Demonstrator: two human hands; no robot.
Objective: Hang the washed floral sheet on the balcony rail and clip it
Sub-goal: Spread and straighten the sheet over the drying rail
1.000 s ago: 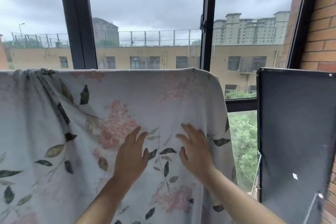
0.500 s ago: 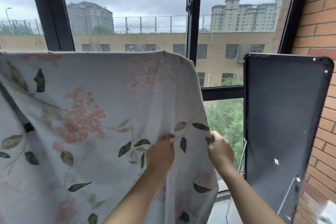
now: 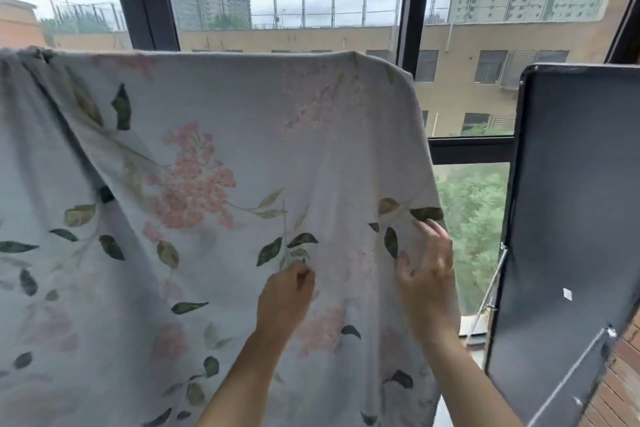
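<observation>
The floral sheet (image 3: 214, 135), pale with pink blossoms and dark green leaves, hangs draped over a rail that its top fold hides. It fills the left and middle of the view. My left hand (image 3: 285, 298) pinches a fold of the sheet low in the middle. My right hand (image 3: 427, 274) lies against the sheet near its right edge with the fingers spread. No clip is in sight.
A dark grey panel (image 3: 568, 218) stands upright close on the right, against a brick wall (image 3: 623, 364). Black window frames (image 3: 414, 7) rise behind the sheet. An open gap between sheet and panel shows trees (image 3: 474, 218) far below.
Both hands went from flat on the sheet to gripping it near its right edge. Since half a second ago my right hand has let go and spread its fingers on the cloth.
</observation>
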